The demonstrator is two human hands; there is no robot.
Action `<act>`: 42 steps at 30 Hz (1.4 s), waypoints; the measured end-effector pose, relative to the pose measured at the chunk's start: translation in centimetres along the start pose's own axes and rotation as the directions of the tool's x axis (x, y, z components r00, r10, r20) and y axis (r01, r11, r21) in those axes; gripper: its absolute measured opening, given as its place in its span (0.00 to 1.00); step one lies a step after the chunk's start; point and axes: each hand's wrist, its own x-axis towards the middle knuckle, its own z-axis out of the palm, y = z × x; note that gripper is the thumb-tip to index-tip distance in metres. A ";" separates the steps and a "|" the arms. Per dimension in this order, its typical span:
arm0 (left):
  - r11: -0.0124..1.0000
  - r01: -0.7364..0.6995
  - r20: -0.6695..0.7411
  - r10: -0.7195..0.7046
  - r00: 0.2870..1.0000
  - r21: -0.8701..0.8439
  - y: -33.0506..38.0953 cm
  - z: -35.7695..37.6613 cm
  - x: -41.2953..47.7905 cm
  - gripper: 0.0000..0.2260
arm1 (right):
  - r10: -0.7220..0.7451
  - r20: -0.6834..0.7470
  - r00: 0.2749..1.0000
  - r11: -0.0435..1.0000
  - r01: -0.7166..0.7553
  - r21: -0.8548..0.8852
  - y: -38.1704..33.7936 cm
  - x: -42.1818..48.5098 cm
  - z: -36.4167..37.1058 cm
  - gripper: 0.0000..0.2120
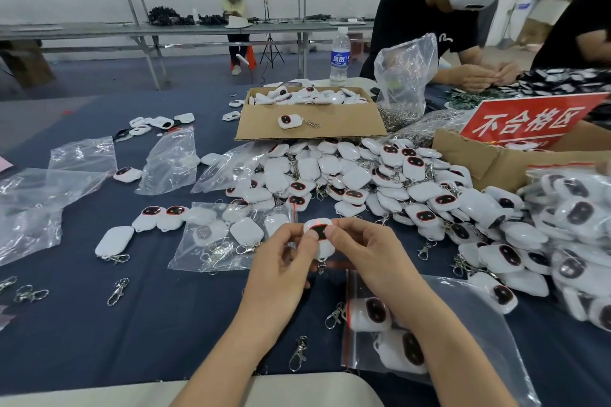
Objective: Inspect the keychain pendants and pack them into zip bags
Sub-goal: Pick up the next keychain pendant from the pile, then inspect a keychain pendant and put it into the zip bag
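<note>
Pendant sat pinched between both grips above the desk: left grip held its left edge, right grip its right edge.

Blue-clothed table under pendant heap, zip bags, loose clasps, cardboard box, water bottle

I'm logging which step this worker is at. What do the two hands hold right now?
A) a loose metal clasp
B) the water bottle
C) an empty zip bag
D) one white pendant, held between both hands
D: the left hand and the right hand both pinch a single white pendant above the blue table, with its dark face towards the camera.
</note>
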 end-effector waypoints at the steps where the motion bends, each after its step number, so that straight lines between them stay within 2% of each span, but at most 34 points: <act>1: 1.000 -0.003 -0.001 0.003 1.000 -0.002 0.0 0.0 0.0 0.07 | -0.007 0.001 1.000 1.000 0.007 -0.010 0.0 0.0 0.0 0.07; 5: 0.999 -0.034 0.008 0.034 0.999 0.013 0.0 0.1 -0.1 0.05 | -0.025 -0.001 1.000 1.000 0.025 0.005 -0.1 -0.1 -0.1 0.06; 11: 0.999 -0.030 0.011 0.030 0.999 0.035 0.2 0.2 -0.2 0.12 | -0.011 0.011 1.000 0.989 0.010 0.150 -0.3 -0.2 -0.2 0.04; 25: 0.994 -0.051 0.042 0.047 0.998 0.096 0.1 0.2 -0.1 0.13 | 0.006 0.013 1.000 0.993 -0.007 0.114 -0.2 -0.2 -0.5 0.06; 28: 0.971 -0.117 -0.004 0.121 0.993 0.209 -0.3 0.2 -0.2 0.14 | -0.013 0.022 1.000 0.994 0.011 0.107 -0.3 -0.4 -0.5 0.06; 32: 0.850 -0.257 -0.025 0.301 0.953 0.460 -0.2 0.4 -0.6 0.17 | -0.074 0.070 0.995 0.993 0.066 0.103 -0.7 -0.5 -0.2 0.09; 35: 0.860 -0.296 -0.095 0.365 0.926 0.416 0.0 0.5 -0.7 0.12 | -0.112 0.083 0.990 0.983 0.098 0.156 -1.0 -0.7 -0.2 0.07; 42: 0.891 -0.253 -0.129 0.321 0.938 0.377 -0.1 0.3 -0.3 0.08 | -0.097 0.076 0.992 0.982 0.083 0.170 -1.2 -0.7 -0.4 0.06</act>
